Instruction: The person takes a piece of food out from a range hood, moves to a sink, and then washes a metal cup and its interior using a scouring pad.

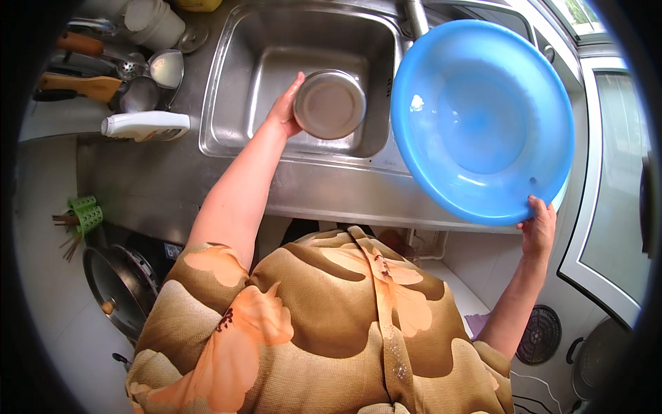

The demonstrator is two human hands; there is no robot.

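Note:
My left hand [287, 108] grips the side of a round stainless steel bowl [330, 105] and holds it over the steel sink basin [243, 103]. To the right, my right hand [539, 222] has hold of the lower right rim of a large blue plastic basin [481, 121]. This basin is tilted, its hollow side facing me, and it covers the right part of the sink unit. Part of the faucet [417, 19] shows behind the basin's upper left rim.
Left of the sink lie a white plastic bottle [147, 126], a wooden spatula [83, 86], ladles [166, 69] and white containers [154, 23]. A lidded pan [119, 290] and a green chopstick holder [87, 213] are at the lower left. An open window frame [595, 196] stands at the right.

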